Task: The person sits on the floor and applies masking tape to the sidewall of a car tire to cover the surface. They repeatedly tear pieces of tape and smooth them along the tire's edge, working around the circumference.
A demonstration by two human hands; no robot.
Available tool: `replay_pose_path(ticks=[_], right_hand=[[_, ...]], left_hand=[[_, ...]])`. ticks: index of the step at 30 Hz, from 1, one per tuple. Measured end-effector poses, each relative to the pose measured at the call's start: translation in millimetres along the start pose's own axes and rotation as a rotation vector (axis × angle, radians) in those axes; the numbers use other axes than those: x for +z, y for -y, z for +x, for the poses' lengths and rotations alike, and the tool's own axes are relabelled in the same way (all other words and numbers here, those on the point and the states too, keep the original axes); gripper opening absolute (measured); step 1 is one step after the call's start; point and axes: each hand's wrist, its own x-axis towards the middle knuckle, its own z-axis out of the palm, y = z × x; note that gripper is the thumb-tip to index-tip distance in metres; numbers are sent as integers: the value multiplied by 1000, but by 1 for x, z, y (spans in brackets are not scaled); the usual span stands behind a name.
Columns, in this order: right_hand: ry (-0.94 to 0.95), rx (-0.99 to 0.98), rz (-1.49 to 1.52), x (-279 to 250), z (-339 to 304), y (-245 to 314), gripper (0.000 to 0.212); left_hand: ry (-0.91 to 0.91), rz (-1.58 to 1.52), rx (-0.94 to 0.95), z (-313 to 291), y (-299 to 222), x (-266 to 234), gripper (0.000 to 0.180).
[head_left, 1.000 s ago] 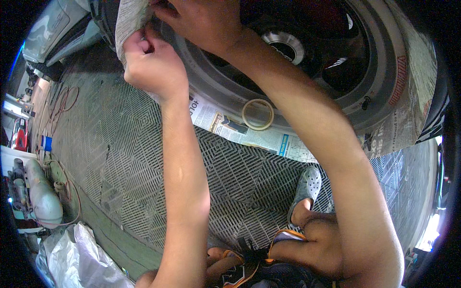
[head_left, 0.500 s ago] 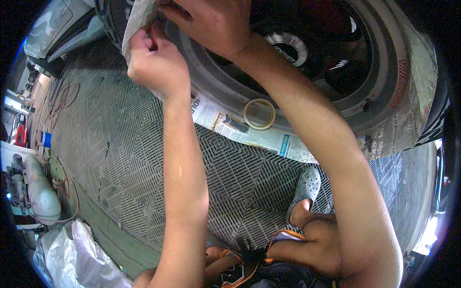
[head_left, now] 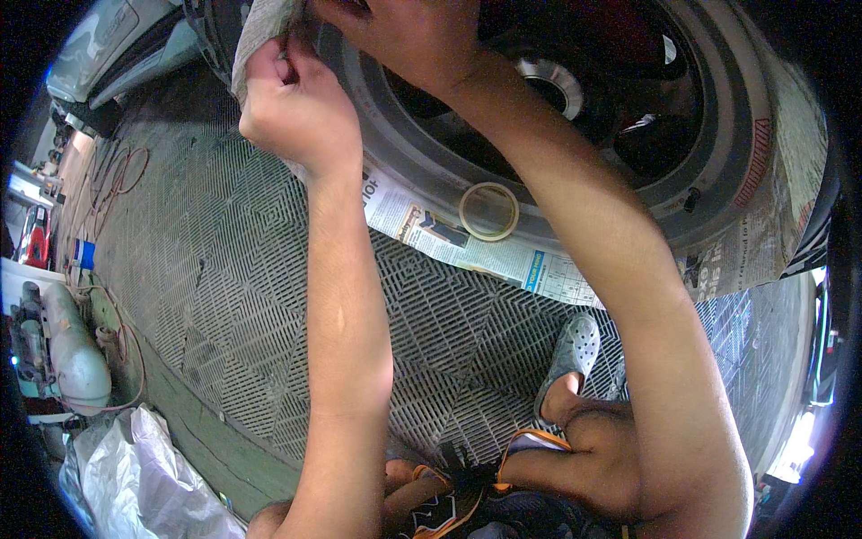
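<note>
You are pinching a pale grey, faintly lined strip of paper [head_left: 260, 31] at the upper left, its long edge standing out past your knuckles and its top running out of view. A white and grey printed sheet of newspaper [head_left: 498, 259], with small photographs and a blue panel, is fringing the lower edge of the grey-rimmed round wheel with dark spokes and a silver-ringed hub [head_left: 567, 83]. The wheel is filling the upper right, partly hidden behind your forearm. A thin, cream-coloured ring-shaped roll of tape [head_left: 492, 238] is overlapping both the rim's lower edge and the newspaper.
</note>
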Motion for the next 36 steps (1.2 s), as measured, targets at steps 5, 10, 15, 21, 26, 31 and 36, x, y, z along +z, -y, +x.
replay_pose_path(ticks=[5,10,15,21,26,31,36], right_hand=[[-182,-180,6,-6,5,3,10],[-141,-249,-28,-15,8,0,10],[-85,-337,-134,-26,12,-5,10],[-204,-376,-94,-23,12,-2,10],[-183,-323,-95,-24,12,3,11],[-191,-398,-56,-24,14,-2,9],[-98,-292,-98,-25,12,9,4]], left_hand=[[-7,4,-9,2,-2,0,12],[-20,25,13,5,-2,0,13],[16,57,6,7,-9,-2,14],[49,10,-53,9,-7,-1,24],[42,88,-19,12,-9,-4,23],[28,81,54,13,-7,-5,13],[66,101,-21,12,-7,-5,17]])
